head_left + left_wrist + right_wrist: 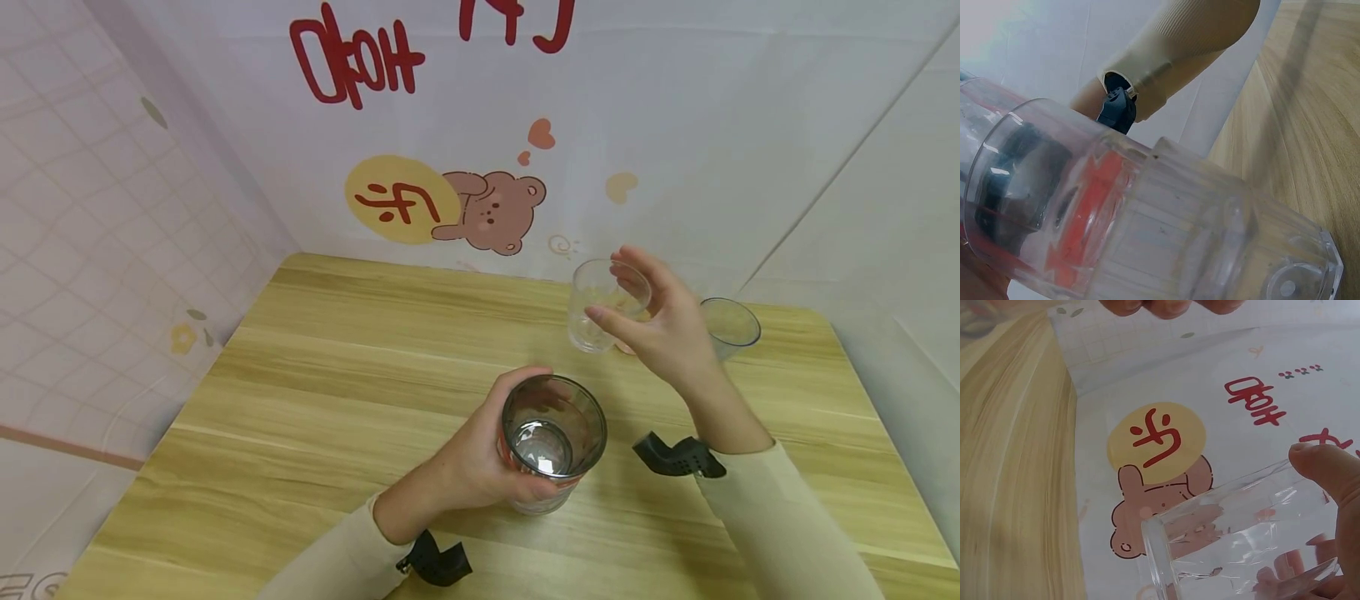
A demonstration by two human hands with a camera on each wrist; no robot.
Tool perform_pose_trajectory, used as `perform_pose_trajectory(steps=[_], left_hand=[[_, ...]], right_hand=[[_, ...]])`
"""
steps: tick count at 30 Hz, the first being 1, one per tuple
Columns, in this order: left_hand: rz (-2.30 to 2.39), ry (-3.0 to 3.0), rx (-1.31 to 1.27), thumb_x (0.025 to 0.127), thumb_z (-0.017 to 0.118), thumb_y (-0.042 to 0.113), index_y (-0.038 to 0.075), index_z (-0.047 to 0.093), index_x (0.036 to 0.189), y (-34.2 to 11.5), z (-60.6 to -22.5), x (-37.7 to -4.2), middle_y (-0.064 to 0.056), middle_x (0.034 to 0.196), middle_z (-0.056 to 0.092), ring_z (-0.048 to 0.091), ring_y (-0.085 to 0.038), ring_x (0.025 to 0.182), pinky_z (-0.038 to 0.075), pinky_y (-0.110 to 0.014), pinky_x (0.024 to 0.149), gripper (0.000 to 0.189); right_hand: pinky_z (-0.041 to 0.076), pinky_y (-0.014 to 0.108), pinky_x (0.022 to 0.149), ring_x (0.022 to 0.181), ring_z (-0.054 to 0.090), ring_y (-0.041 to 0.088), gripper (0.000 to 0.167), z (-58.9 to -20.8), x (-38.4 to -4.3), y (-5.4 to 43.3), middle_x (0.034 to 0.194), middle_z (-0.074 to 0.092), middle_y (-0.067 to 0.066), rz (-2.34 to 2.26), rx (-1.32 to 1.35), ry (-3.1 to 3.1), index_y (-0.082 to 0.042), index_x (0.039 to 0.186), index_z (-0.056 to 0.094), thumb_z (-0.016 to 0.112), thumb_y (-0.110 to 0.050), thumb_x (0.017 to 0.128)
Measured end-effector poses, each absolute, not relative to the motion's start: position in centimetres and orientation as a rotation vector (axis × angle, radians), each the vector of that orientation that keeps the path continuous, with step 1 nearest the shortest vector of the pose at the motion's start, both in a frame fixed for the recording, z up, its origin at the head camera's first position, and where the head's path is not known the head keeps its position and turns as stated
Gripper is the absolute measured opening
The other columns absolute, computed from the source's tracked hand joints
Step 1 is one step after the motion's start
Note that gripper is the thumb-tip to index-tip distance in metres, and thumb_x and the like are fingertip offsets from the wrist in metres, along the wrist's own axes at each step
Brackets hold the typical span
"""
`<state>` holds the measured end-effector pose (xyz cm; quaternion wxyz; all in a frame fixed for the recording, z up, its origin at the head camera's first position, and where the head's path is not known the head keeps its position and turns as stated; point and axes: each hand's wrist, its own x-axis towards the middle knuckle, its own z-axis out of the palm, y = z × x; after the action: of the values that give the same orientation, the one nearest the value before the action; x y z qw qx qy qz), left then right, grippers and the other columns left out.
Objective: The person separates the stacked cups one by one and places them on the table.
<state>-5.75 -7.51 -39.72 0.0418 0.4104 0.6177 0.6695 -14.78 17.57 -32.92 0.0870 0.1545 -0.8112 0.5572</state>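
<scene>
**Two glasses in hand over a wooden table**

Broadly, spread beneath everything: a pale wooden table (315, 400), backed by a white wall sheet (675, 125) printed with a brown bear (498, 212), a yellow disc and red lettering. To the left, hung a pink checked sheet (90, 208).

Nearest the body, held by the left hand (480, 462): a tall clear glass (553, 437), upright, its base at or just above the tabletop, mouth facing the head camera. Fingers curled round the side wall, thumb wrapped over the far side. Seen through the glass from the left wrist: a smear of red and the table boards beyond.

Farther back and to the right, lifted off the table by the right hand (660, 325): a small ribbed tumbler (600, 304), tilted. Pinched loosely, thumb on the near wall, fingers arched over the rim and far side, fairly spread.

Just behind that wrist, stood a third cup (731, 325), bluish, on the table, untouched.

On both cream sleeves (780, 517), strapped black camera mounts (678, 457).
</scene>
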Motion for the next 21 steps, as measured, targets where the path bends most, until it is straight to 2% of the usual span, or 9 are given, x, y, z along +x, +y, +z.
perform_pose_trajectory(steps=[8, 18, 21], left_hand=[[2.059, 1.868, 1.228, 0.094, 0.080, 0.051, 0.005, 0.024, 0.160, -7.6, -39.7, -5.7, -0.029, 0.150, 0.050, 0.058, -0.028, 0.138, 0.051, -0.043, 0.120, 0.098], [2.060, 1.882, 1.233, 0.094, 0.080, 0.051, 0.005, 0.024, 0.160, -7.6, -39.7, -5.7, -0.029, 0.150, 0.050, 0.058, -0.027, 0.138, 0.051, -0.042, 0.120, 0.098], [2.057, 1.886, 1.230, 0.094, 0.079, 0.053, 0.005, 0.024, 0.160, -7.6, -39.7, -5.7, -0.029, 0.150, 0.050, 0.058, -0.027, 0.138, 0.051, -0.042, 0.120, 0.099]], right_hand=[[0.046, 0.005, 0.106, 0.149, 0.053, 0.036, 0.082, -33.8, -15.4, 17.7, 0.160, 0.053, 0.014, 1.617, 0.475, -2.453, -0.003, 0.161, 0.044, 0.085, -0.001, 0.090], [0.046, 0.011, 0.109, 0.153, 0.049, 0.036, 0.082, -34.6, -16.0, 17.6, 0.163, 0.050, 0.013, 1.609, 0.417, -2.529, -0.003, 0.162, 0.041, 0.085, -0.010, 0.093], [0.048, 0.022, 0.116, 0.153, 0.048, 0.035, 0.082, -34.7, -16.1, 17.6, 0.163, 0.050, 0.013, 1.598, 0.407, -2.544, -0.002, 0.163, 0.041, 0.085, -0.011, 0.094]])
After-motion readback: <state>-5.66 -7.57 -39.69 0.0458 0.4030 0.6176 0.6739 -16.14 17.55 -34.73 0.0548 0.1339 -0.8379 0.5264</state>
